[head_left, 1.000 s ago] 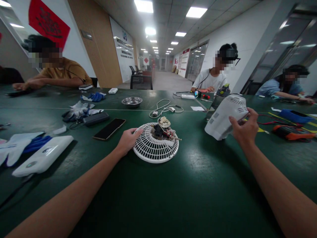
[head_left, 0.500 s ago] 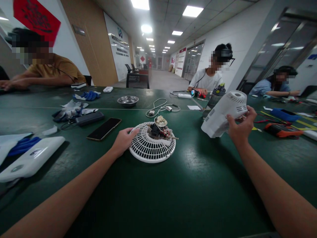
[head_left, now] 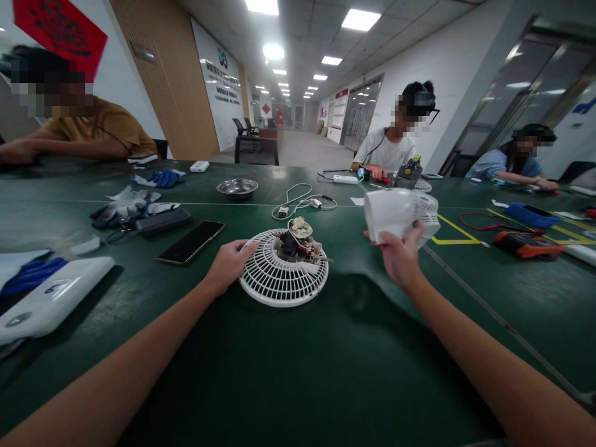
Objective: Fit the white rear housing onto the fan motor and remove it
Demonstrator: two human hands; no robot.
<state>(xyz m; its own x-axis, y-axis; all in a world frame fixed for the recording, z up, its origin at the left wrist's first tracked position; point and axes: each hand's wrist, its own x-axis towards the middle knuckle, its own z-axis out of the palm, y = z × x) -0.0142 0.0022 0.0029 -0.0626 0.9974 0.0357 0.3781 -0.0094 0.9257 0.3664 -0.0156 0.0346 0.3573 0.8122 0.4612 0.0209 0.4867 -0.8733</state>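
A round white fan grille point(head_left: 284, 288) lies on the green table, with an exposed fan motor point(head_left: 295, 245) on top of it at the middle. My left hand point(head_left: 229, 264) grips the grille by its left edge. Held up above the table to the right is a white plastic motor housing point(head_left: 391, 208) with slots at its right end. My right hand point(head_left: 401, 251) is closed around its underside, and some of the fingers are hidden behind it. The housing and the motor are apart.
Left of the grille lie a phone point(head_left: 192, 242), gloves point(head_left: 125, 208) and a white device point(head_left: 56, 298). Behind it are a metal bowl point(head_left: 237, 189) and a white cable point(head_left: 302, 202). An orange multimeter point(head_left: 528, 245) lies right. Several people sit around the table.
My right hand has brought the housing left, closer to the grille, and turned it so that it lies more level. My left hand keeps its hold on the grille.
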